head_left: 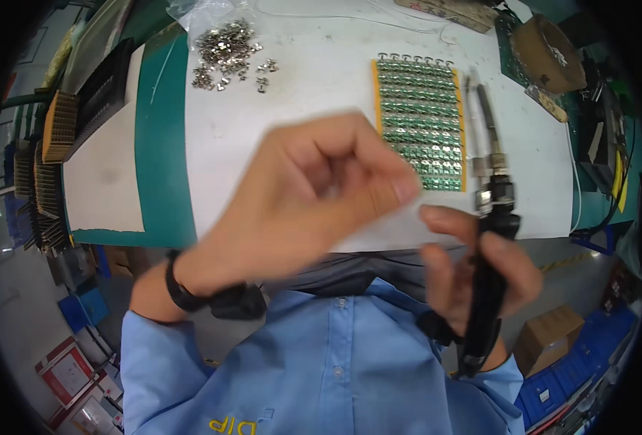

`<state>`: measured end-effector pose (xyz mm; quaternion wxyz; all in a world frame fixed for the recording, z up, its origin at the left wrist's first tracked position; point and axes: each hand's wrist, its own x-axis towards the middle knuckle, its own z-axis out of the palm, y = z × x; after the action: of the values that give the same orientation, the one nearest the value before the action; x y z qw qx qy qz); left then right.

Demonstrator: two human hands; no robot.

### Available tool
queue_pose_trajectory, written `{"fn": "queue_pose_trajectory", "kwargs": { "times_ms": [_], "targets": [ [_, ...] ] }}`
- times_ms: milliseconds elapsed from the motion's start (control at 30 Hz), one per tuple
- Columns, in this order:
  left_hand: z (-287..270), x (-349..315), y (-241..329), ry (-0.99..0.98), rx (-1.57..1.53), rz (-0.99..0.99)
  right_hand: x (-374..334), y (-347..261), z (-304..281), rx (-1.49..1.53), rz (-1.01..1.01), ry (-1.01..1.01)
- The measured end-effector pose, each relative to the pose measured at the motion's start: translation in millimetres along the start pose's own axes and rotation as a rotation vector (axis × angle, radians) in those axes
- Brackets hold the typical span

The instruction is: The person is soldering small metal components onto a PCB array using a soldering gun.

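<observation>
Just beyond the left hand (321,192), a yellow-edged panel of green circuit boards (419,125) lies on the table (306,83), small metal parts (226,47) heaped farther left. That hand pinches narrowly, contents unclear; the right hand (508,267) holds a black-handled tool (485,290).

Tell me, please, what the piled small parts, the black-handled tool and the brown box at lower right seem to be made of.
Small parts: probably metal, bright and silvery, from their sharp glints.
Black-handled tool: handle perhaps plastic or rubber, from its dark, even look.
Brown box: likely cardboard, from its matte tan panels.
</observation>
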<state>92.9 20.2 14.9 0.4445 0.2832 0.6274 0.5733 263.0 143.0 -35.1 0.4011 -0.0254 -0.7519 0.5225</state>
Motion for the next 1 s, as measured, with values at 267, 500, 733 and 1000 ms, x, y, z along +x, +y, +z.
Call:
{"fn": "queue_pose_trajectory", "kwargs": {
  "times_ms": [267,500,733,1000],
  "targets": [
    [32.4,-27.6,-32.1,-0.035,-0.311,0.075,-10.3,-13.4,8.1,0.12,0.037,0.029],
    [21.4,-23.9,-24.3,-0.077,0.258,0.305,-15.6,-13.2,5.6,-0.008,0.041,0.027],
    [-1.0,35.4,-3.9,-0.161,0.652,0.478,-15.3,-8.4,-21.8,-0.422,0.039,-0.018],
    [8.6,45.4,21.6,-0.294,0.925,0.268,-23.8,-12.2,-58.5,-0.649,-0.082,-0.036]
  ]
}}
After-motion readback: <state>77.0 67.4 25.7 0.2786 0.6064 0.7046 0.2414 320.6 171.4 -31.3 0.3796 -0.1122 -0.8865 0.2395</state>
